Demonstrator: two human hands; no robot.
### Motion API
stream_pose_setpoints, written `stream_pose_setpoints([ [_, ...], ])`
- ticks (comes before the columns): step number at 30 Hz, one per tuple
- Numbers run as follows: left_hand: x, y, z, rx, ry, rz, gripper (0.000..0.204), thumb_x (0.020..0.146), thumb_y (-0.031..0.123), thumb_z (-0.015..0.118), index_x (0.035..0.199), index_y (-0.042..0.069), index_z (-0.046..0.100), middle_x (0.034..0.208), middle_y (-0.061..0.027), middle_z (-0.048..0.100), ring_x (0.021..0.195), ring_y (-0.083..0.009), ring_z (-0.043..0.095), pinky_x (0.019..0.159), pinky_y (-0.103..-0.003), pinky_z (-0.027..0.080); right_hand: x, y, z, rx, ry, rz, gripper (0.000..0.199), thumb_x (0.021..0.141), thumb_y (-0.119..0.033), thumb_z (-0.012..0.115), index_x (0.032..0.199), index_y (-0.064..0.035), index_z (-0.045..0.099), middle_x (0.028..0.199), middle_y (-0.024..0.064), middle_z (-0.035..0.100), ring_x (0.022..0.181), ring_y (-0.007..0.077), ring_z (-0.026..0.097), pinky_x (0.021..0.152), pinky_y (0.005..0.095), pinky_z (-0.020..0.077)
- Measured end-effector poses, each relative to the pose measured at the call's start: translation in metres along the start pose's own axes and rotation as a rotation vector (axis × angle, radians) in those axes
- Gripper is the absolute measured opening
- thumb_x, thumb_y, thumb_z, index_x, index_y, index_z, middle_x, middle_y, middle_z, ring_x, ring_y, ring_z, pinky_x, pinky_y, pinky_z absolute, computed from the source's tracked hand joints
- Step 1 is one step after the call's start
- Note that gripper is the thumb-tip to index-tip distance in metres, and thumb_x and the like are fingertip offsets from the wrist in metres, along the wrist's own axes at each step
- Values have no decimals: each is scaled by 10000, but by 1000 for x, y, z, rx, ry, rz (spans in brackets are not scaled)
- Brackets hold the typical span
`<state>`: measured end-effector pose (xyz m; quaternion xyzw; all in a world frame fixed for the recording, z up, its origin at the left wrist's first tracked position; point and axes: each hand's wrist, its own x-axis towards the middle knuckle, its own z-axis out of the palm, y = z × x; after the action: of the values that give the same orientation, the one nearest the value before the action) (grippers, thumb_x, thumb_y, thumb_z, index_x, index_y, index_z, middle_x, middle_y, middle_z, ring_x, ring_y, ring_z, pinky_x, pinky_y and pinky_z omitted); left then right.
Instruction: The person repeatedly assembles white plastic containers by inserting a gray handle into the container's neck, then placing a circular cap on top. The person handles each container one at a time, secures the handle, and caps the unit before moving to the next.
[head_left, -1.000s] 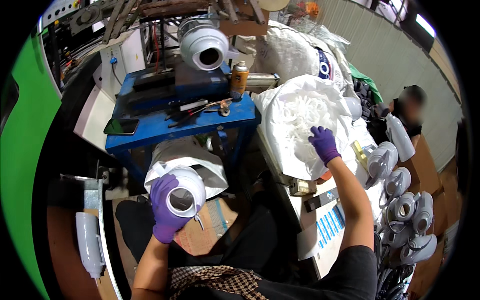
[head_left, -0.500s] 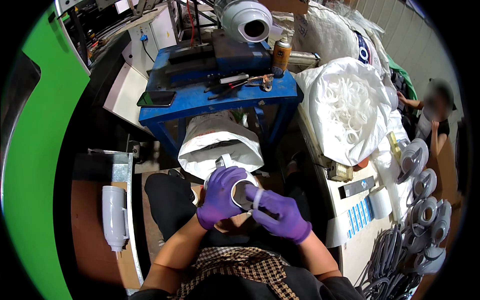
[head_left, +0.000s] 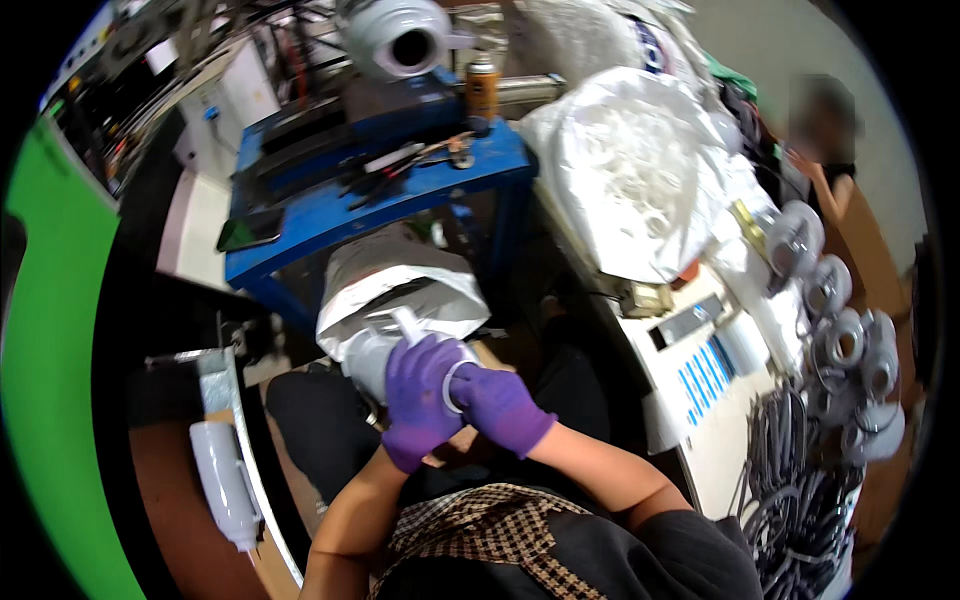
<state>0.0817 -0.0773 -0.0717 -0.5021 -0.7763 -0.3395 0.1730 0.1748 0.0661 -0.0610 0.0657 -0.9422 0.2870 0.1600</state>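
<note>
My left hand (head_left: 424, 395), in a purple glove, is wrapped round a light grey plastic jug body (head_left: 368, 362) with a handle (head_left: 408, 325), held tilted above my lap. The jug's open end with its white rim (head_left: 455, 384) faces right. My right hand (head_left: 502, 408), also in a purple glove, has its fingers pushed into that opening. Those fingers are hidden, and so is the white ring they carried before. Beneath the jug a white sack (head_left: 340, 305) stands with its mouth open.
A blue bench (head_left: 330, 225) ahead bears a phone (head_left: 250, 230), tools and a spray can (head_left: 481, 90). At right, a table holds a bag of white rings (head_left: 640, 170), a label roll (head_left: 742, 345) and several grey jug parts (head_left: 845, 335). Another jug (head_left: 224, 475) lies left. A person (head_left: 825, 140) is at far right.
My right hand has moved left and put its fingers, which held a white ring, into the jug's opening. The jug has turned in my left hand. My view has shifted right.
</note>
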Motion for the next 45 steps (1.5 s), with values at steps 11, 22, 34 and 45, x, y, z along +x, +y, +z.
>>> stream_pose_setpoints([
  [11, 9, 25, 21, -89, -97, 55, 540, 731, 314, 815, 1174, 60, 641, 1253, -134, 648, 1237, -366, 571, 1138, -572, 337, -54, 7, -22, 311, 133, 2, 311, 821, -25, 671, 1132, -8, 669, 1013, 212, 680, 978, 405, 671, 873, 464, 544],
  [22, 27, 83, -13, 153, -17, 1333, 753, 818, 338, 775, 1461, 68, 492, 1550, -233, 427, 1423, -347, 451, 1142, -485, 431, -287, 74, -157, -519, 687, 700, 292, 754, -185, 837, 1004, -69, 740, 950, 119, 702, 892, 303, 666, 781, 424, 546],
  [34, -7, 74, 76, 1452, 493, 1505, 917, 937, 383, 520, 1600, -75, 83, 1684, -285, 86, 1550, -415, 150, 1282, -476, 101, -251, 56, -193, -335, 876, 547, 94, 814, -103, 761, 889, -67, 716, 951, 99, 666, 977, 316, 631, 848, 410, 515],
  [45, -3, 86, 79, 1573, 670, 1737, 859, 982, 260, 488, 1582, -135, 17, 1668, -323, 59, 1558, -450, 65, 1299, -508, 75, -87, 83, -285, 30, 506, 506, 163, 911, -211, 718, 901, -49, 723, 895, 102, 594, 908, 267, 581, 838, 377, 470],
])
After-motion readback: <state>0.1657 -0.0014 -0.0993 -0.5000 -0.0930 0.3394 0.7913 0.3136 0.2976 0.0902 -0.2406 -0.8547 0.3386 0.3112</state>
